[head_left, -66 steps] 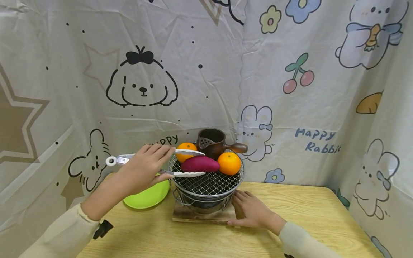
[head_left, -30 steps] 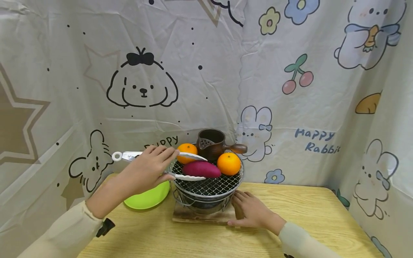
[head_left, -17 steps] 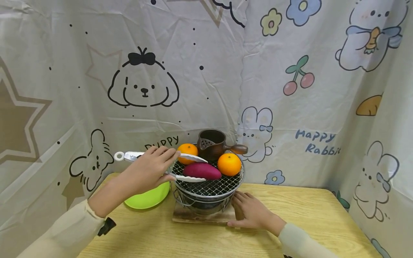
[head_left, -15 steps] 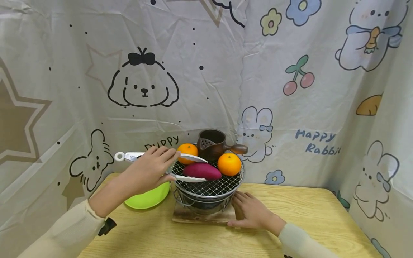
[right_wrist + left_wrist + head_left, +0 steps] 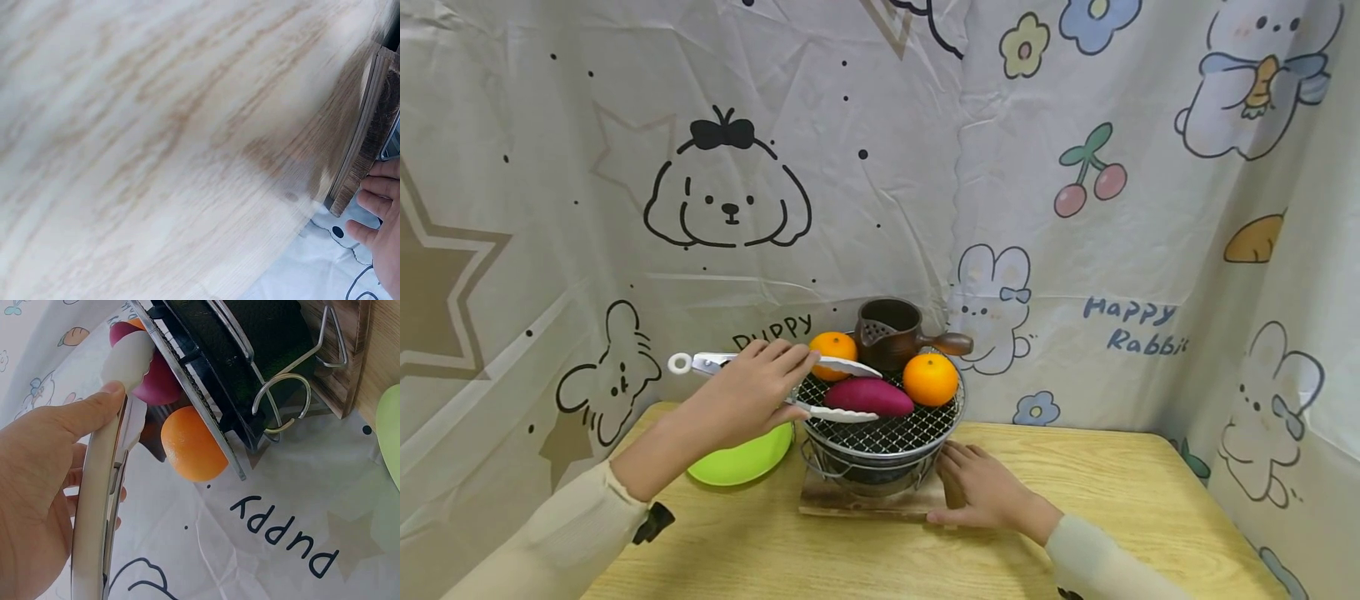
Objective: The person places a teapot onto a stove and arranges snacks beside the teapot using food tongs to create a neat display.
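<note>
My left hand [image 5: 747, 396] grips a pair of tongs [image 5: 844, 415] with white scalloped tips, its thumb on the near arm. The tips lie on either side of a purple sweet potato [image 5: 871, 397], which rests on the round wire mesh [image 5: 887, 437] of a tabletop grill. In the left wrist view, a white tip overlaps the sweet potato [image 5: 161, 384]. My right hand [image 5: 988, 492] rests against the right edge of the wooden board [image 5: 865, 502] under the grill, fingers fairly straight, thumb near its front corner. The right wrist view shows fingertips at the board's side [image 5: 369, 137].
Two oranges share the mesh: one orange [image 5: 931, 380] at right, another orange [image 5: 829, 343] at back left, partly behind the tongs. A brown side-handled pot [image 5: 891, 333] sits at the rear. Left of the grill lies a green plate [image 5: 737, 462]. Printed cloth [image 5: 880, 167] hangs behind the table.
The tongs have shifted slightly right and toward the front of the mesh, and the sweet potato has moved forward with them. My right hand has stayed at the board.
</note>
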`<state>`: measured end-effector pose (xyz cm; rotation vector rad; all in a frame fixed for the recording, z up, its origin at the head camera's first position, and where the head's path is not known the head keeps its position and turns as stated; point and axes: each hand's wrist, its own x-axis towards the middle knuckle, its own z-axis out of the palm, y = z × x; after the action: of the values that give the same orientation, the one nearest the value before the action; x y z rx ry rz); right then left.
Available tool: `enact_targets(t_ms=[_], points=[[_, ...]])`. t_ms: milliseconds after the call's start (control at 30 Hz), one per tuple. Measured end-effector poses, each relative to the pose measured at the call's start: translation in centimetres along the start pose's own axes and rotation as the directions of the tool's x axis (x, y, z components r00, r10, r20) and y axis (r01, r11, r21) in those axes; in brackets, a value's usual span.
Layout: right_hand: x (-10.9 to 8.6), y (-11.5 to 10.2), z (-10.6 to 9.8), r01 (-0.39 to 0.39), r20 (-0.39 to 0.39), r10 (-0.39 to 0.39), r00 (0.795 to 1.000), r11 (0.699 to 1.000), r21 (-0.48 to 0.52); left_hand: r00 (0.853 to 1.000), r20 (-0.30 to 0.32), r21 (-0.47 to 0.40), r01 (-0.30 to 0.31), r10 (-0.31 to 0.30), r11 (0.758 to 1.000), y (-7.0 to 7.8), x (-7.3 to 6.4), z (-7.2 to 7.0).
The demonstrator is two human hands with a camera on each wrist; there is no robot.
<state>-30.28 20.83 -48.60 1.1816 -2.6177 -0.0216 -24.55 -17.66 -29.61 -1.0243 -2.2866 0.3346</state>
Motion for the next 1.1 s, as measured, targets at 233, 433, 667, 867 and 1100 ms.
enact_targets(t_ms=[233, 433, 667, 867, 1100], points=[[0.04, 0.05, -0.03, -0.013, 0.015, 0.012, 1.0, 1.0, 0.011, 1.0, 0.013, 0.003, 0.005, -0.005, 1.0, -0.08, -0.01, 0.1], [0.03, 0.03, 0.03, -0.013, 0.016, 0.013, 1.0, 1.0, 0.024, 1.0, 0.016, -0.011, 0.013, -0.012, 1.0, -0.09, -0.02, 0.24], [0.04, 0.08, 0.03, -0.012, 0.015, 0.011, 1.0, 1.0, 0.022, 0.999, 0.035, -0.02, 0.025, -0.024, 0.999, 0.01, -0.01, 0.3], [0.02, 0.04, -0.07, -0.01, 0.016, 0.01, 1.0, 1.0, 0.023, 0.999, 0.024, -0.027, 0.03, -0.029, 0.999, -0.02, -0.09, 0.42], [-0.04, -0.05, -0.02, -0.009, 0.001, 0.009, 1.0, 1.0, 0.026, 0.997, 0.063, -0.045, 0.056, -0.054, 0.997, 0.11, -0.11, 0.32]])
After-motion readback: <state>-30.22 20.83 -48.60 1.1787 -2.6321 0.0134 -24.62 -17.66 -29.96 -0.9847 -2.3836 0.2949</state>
